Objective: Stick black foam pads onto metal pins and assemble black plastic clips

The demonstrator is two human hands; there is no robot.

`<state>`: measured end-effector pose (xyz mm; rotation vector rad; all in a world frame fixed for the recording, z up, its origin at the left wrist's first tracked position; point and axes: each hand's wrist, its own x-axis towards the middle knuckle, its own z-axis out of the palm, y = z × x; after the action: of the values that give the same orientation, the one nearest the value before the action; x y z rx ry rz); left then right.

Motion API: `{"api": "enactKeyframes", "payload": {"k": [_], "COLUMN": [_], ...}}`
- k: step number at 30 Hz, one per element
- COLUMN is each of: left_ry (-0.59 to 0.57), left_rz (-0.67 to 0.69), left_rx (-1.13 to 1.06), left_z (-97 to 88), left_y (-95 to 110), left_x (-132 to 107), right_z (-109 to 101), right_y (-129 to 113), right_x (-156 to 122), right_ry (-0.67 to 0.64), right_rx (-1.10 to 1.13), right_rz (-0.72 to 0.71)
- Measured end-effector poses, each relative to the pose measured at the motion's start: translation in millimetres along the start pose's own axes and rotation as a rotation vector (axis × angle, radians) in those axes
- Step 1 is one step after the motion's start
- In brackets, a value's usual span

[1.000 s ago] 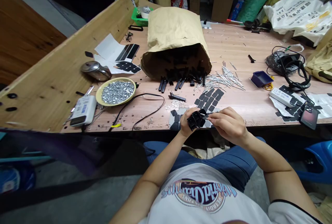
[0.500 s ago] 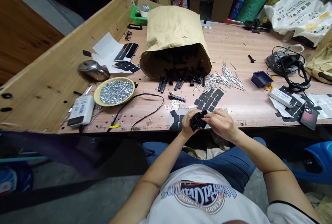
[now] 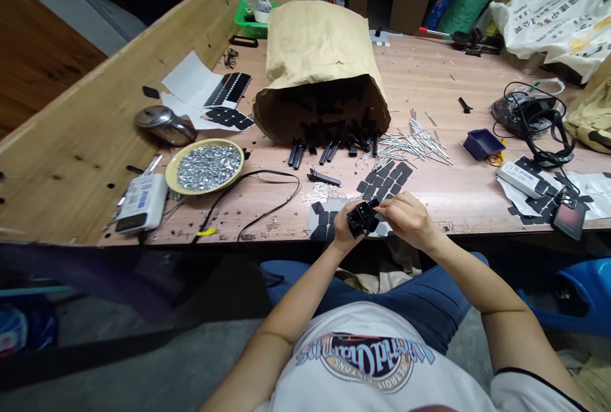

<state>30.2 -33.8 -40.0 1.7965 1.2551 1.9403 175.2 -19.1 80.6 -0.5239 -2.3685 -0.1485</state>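
Just over the table's front edge, my left hand (image 3: pixel 344 228) is wrapped around a black plastic part (image 3: pixel 363 218) with open cavities facing up. My right hand (image 3: pixel 405 218) is pinched at the right side of that part, its fingertips close together. Whatever sits between those fingertips is too small to make out. Beneath and behind the hands lie sheets of black adhesive pads (image 3: pixel 384 180). Tiny silvery pieces (image 3: pixel 321 191) are scattered to the left, beside a single black bar-shaped part (image 3: pixel 324 177).
A brown paper sack (image 3: pixel 324 42) lies with its mouth towards me, black parts spilling out. Thin metal rods (image 3: pixel 415 144) are heaped to its right. On the left stand a yellow bowl (image 3: pixel 170 173) of small metal pieces and a white device (image 3: pixel 142 203); a phone (image 3: pixel 569 213) lies far right.
The black part has turned slightly in my left hand. My right hand has shifted a little, its fingers still at the part's right side. The camera view has moved slightly.
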Motion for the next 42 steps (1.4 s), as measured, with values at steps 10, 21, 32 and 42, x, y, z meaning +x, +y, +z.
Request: {"api": "enactKeyframes", "payload": {"k": [10,21,32,42], "left_ry": [0.007,0.133,0.051,0.054], "left_rz": [0.043,-0.24,-0.208,-0.363], "left_rx": [-0.01,0.051,-0.019,-0.013], "left_z": [1.7,6.7,9.4,12.9], "left_y": [-1.9,7.0,5.5,-5.2], "left_x": [0.9,6.9,11.7,10.3], "right_z": [3.6,34.1,22.4,16.9], "right_y": [-1.6,113.6,136.9,77.2], "right_x": [-9.1,-26.1,-23.4,-32.6], "right_ry": [-0.075,-0.4,-0.464,-0.373], "right_rx": [0.046,-0.31,-0.298,-0.215], "right_rz": [0.059,0.919,0.925,0.92]}}
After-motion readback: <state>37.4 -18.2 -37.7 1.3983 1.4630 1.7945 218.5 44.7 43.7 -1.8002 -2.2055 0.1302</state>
